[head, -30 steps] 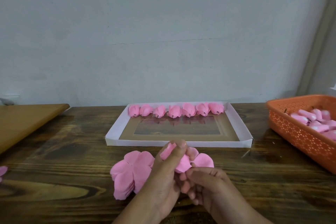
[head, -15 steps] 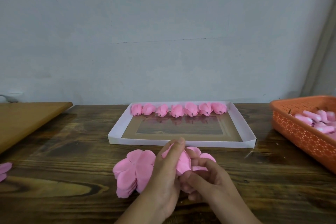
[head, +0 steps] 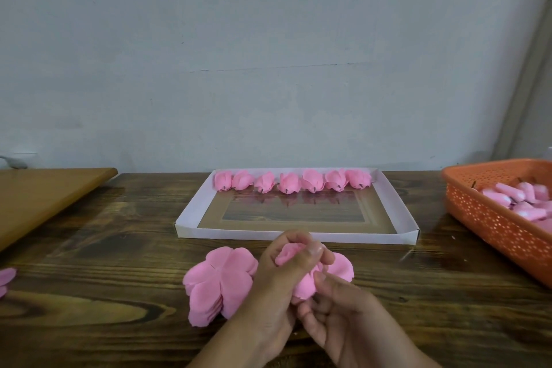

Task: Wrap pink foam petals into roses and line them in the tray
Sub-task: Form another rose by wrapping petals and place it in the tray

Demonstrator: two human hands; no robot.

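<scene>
Now, both your hands are closed on the half-wrapped pink foam rose [head: 301, 278], held just in front of the white cardboard tray [head: 191, 212]. Your left hand [head: 277, 284] pinches the curled top — keep that grip firm so the core stays tight. Let your right hand [head: 343, 308] fold each loose petal snugly round it, overlapping the last. Seven finished pink roses [head: 291, 182] line the tray's far wall; the stack of flat pink petal cutouts [head: 218, 284] lies just left of your hands.

Single head-worn view, looking forward and down, hands [head: 301, 293] close below, tray [head: 191, 218] beyond, wall [head: 268, 54] behind.
</scene>
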